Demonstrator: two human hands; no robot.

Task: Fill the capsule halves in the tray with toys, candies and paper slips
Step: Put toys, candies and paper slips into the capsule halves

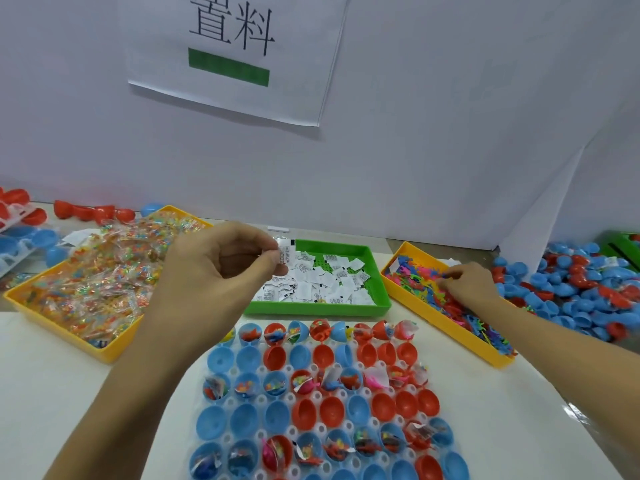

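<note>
Nearest, at bottom centre of the frame, the clear capsule tray (313, 370) holds rows of blue and red capsule halves (249, 358); alternate rows already carry toys, candy packets & slips, the rows btwn them sit hollow; tray is cut off by the bottom edge, so how many rows remain can't be told.

Above it, left hand (221, 268) hovers over the near-left corner of the green bin (377, 308), thumb & fingertips pinching a small printed paper slip (285, 252); right hand (467, 285) reaches into the yellow toy bin (446, 320) at mid right, fingers curled down among the bright plastic toys (415, 275); whether it has actually got one can't be told.

Step in hand, as I read it: picking stock, slip on the left, toy on the right; next move prob. calls for bringing both back over the tray and dropping them into one half w/o knocking filled neighbours.

Room: bare tabletop left & right of the tray; candy bin (104, 353) at mid left w/ wrapped candies (110, 271); loose capsule halves (571, 282) heaped far right; bin walls are low; white partition (450, 133) w/ a printed sign (235, 53) closes off the back.
</note>
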